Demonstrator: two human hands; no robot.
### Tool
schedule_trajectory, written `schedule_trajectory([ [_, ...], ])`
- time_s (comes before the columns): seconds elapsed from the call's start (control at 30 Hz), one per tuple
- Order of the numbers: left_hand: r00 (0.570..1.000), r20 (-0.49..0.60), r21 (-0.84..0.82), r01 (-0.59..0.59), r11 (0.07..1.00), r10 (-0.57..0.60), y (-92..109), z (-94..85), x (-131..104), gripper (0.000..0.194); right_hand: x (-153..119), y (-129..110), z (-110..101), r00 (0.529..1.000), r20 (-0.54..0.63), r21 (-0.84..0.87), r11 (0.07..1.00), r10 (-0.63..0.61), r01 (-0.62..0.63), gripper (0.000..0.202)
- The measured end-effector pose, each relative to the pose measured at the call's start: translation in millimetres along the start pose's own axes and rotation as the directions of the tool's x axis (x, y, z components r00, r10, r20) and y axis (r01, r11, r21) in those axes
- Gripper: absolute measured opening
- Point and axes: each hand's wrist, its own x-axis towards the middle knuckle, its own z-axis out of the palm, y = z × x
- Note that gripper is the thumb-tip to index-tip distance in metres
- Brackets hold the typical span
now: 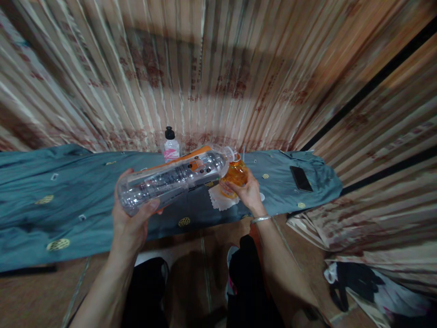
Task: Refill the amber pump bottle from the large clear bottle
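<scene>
My left hand (134,218) is wrapped round the base of a large clear plastic bottle (170,177) with an orange and black label. The bottle is tipped, its neck pointing right and meeting the mouth of a smaller bottle (235,171) of amber colour. Fingers of my right hand (248,189) close round that amber bottle, which leans slightly. Whether liquid runs between the two mouths I cannot tell. Beneath the amber bottle lies a white scalloped-edge mat (218,200).
A small clear bottle with a black cap (170,146) stands behind the large one. To the right lies a black phone (301,178) on the teal cloth (99,196) over the narrow table. Patterned curtains (218,82) hang behind. Cloth items (368,282) lie at lower right.
</scene>
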Motion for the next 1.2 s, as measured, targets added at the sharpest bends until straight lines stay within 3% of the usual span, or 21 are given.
schedule_trajectory([
  [0.63, 1.000, 0.012, -0.013, -0.003, 1.000, 0.003, 2, 2.7, 0, 0.087, 0, 3, 2, 1.000, -0.012, -0.013, 1.000, -0.001, 0.001, 0.057],
  [0.87, 0.999, -0.034, -0.034, 0.036, 0.999, -0.037, 7, 7.4, -2, 0.089, 0, 8, 3, 1.000, 0.003, 0.025, 1.000, 0.000, 0.000, 0.062],
  [1.2, 1.000, -0.001, -0.015, 0.011, 1.000, -0.011, 2, 4.3, -1, 0.088, 0, 9, 3, 1.000, -0.007, 0.022, 1.000, 0.001, 0.000, 0.062],
])
